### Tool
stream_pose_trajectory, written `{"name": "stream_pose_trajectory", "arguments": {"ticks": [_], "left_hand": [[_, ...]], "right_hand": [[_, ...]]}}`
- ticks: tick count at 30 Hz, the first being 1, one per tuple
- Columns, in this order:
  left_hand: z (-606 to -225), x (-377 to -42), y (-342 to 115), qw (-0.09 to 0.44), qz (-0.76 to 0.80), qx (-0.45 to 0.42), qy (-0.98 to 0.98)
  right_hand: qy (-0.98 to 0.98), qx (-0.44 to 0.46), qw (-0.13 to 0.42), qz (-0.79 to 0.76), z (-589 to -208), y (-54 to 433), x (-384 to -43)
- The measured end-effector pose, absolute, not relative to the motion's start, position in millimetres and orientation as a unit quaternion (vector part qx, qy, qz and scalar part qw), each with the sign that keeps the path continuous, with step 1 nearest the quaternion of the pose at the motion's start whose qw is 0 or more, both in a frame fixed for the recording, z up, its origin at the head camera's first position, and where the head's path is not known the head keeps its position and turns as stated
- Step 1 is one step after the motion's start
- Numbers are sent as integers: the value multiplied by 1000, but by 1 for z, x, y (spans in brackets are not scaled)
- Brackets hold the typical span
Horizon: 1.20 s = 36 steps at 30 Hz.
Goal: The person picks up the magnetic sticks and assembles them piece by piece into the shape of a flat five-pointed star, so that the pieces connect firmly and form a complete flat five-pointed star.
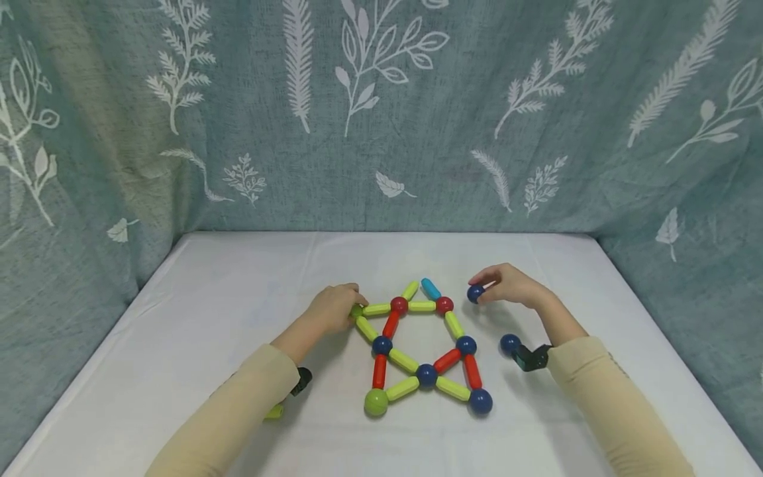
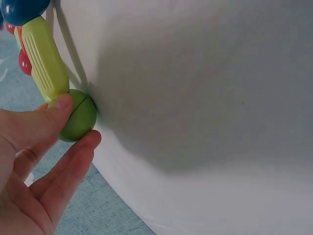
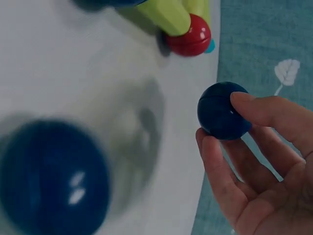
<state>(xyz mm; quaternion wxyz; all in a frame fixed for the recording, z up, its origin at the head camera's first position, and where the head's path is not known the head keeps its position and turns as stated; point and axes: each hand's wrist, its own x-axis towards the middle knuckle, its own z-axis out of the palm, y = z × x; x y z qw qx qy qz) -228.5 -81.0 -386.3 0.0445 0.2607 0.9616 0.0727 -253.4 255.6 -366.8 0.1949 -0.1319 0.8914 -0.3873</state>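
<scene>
My left hand (image 1: pixel 332 309) pinches a green ball (image 2: pixel 82 119) between thumb and fingers, at the left corner of a flat figure built of rods and balls. Two yellow-green rods meet that ball in the head view. A blue ball (image 3: pixel 217 113) is held by my right hand (image 1: pixel 514 285) in its fingertips, apart from the figure. Nearest to it are a blue rod (image 1: pixel 430 289) and a red ball (image 1: pixel 444 304) at the figure's upper right. The figure also has red rods (image 1: pixel 379 371), several blue balls (image 1: pixel 426 375) and a larger green ball (image 1: pixel 376 402).
A loose blue ball (image 1: pixel 509 344) lies beside the right wrist's camera (image 1: pixel 532 358). A yellow-green piece (image 1: pixel 274 412) shows partly from under the left sleeve. The white table (image 1: pixel 238 271) ends at a patterned teal curtain (image 1: pixel 387 192) at the back.
</scene>
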Motion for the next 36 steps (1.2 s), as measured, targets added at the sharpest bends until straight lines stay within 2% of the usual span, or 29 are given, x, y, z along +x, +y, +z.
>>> {"name": "stream_pose_trajectory", "arguments": {"ticks": [8,12,18,26,33,36], "left_hand": [[-386,-225,-80,62,94,256,960],[-388,-225,-80,66,100,247,962],[-389,-226,-80,61,112,247,961],[-388,-229,-78,66,121,251,958],[-387,-228,-82,71,127,240,960],[-387,-228,-82,71,133,236,960]], "right_hand": [[891,-76,209,-395,-369,222,-279],[897,-53,181,-399,-375,203,-289],[920,-84,135,-358,-381,174,-296],[943,-110,173,-264,-385,158,-300],[924,-114,219,-291,-383,161,-300],[926,-127,215,-283,-383,162,-299]]}}
